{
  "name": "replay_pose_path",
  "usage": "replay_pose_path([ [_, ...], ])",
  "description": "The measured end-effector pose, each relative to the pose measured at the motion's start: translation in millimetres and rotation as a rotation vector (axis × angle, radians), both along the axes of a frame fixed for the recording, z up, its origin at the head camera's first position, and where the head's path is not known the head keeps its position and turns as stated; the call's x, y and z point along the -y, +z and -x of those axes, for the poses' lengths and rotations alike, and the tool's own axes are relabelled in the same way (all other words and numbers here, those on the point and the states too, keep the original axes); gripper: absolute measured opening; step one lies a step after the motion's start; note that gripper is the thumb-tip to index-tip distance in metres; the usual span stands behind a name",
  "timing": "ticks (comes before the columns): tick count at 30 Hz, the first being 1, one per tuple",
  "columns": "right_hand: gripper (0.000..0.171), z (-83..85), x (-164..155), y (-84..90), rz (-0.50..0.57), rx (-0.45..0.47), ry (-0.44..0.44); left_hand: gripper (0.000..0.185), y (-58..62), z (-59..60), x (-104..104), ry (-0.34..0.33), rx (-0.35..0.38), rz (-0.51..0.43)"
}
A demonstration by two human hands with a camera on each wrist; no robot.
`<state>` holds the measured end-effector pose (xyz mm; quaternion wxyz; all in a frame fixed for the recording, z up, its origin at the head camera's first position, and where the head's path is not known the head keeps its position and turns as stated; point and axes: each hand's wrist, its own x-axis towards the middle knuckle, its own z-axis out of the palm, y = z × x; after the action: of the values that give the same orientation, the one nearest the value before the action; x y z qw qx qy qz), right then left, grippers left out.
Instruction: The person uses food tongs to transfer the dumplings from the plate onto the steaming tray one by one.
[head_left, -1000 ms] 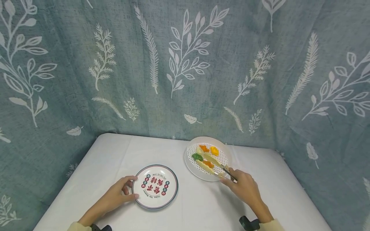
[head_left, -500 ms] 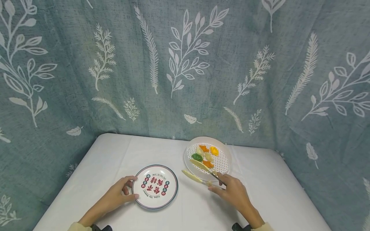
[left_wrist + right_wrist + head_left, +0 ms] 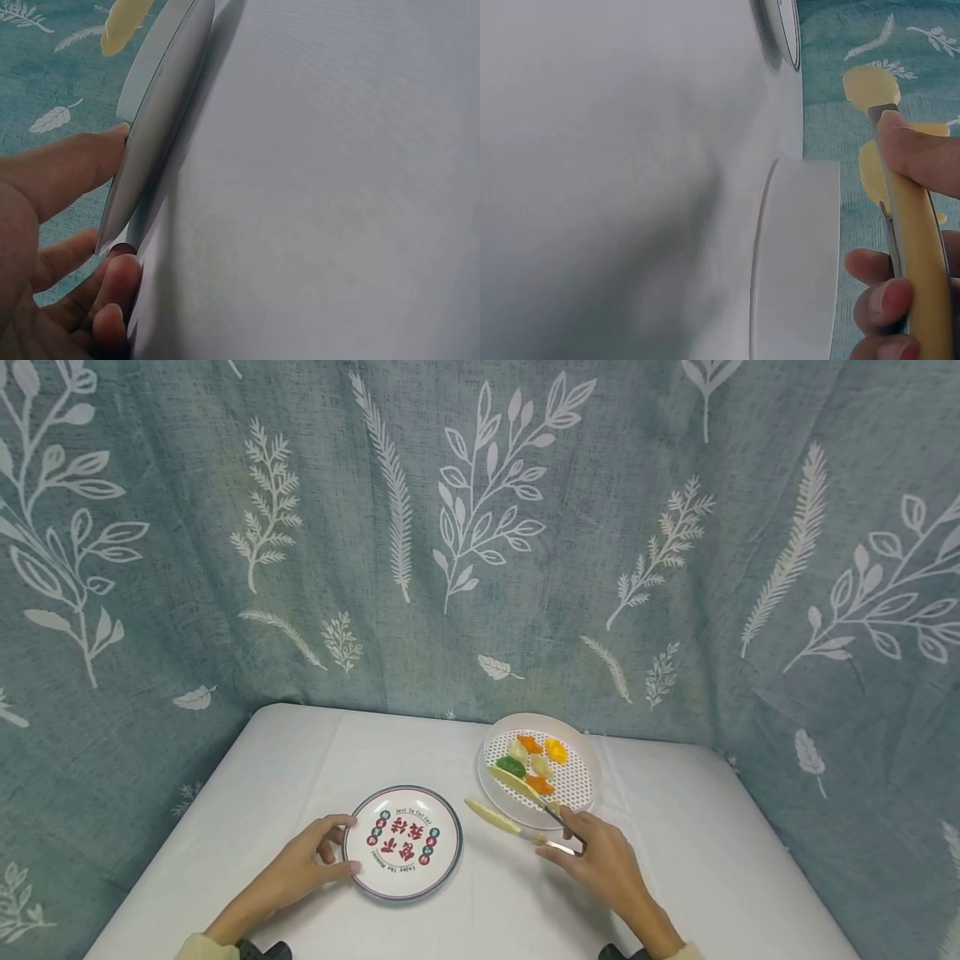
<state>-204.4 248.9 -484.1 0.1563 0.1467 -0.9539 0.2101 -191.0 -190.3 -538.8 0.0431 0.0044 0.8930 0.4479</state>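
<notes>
My left hand [image 3: 309, 857] holds the rim of a round white plate [image 3: 405, 885] with a blue-and-red edge and red printed characters. In the left wrist view, the thumb and fingers are on the edge of the tilted-looking plate [image 3: 161, 124]. My right hand [image 3: 606, 862] grips tongs [image 3: 492, 817] with pale yellow tips. Nothing is between the spread tongs, whose tips lie over and just left of the near rim of a round pale dish [image 3: 585, 747] with a perforated white insert. On the insert sit several small dumpling-like pieces: orange, yellow, green [image 3: 512, 767] and pale.
Both dishes are on a white-covered table [image 3: 300, 760], the plate nearer and to the left of the perforated dish. A teal curtain [image 3: 337, 527] with white leaf prints hangs behind the table and along its sides.
My right hand has drawn the tongs left and nearer from over the pieces, and their tips have spread wider. A pale piece they covered is visible. My left hand has stayed on the plate.
</notes>
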Motion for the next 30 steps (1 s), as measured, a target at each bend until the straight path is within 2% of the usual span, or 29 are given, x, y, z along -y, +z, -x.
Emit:
replay_pose_path([
  [6,0.075,-2.9,8,-5.8,0.011,0.04,0.032,0.081,0.6,0.9,0,0.0,0.003,0.001],
  [12,0.082,-9.2,18,-14.3,0.011,0.102,0.117,0.081,1.9,1.3,1,-0.006,0.004,-0.01],
  [22,0.072,-16.2,32,-26.1,-0.015,0.127,0.225,0.081,2.8,-0.2,1,-0.012,-0.005,-0.016],
  [25,0.07,-16.2,33,-29.0,-0.018,0.141,0.237,0.081,3.0,-0.5,0,-0.011,-0.007,-0.012],
  [30,0.076,-15.0,35,-31.4,-0.011,0.152,0.234,0.08,3.3,-0.8,0,-0.01,-0.004,-0.018],
])
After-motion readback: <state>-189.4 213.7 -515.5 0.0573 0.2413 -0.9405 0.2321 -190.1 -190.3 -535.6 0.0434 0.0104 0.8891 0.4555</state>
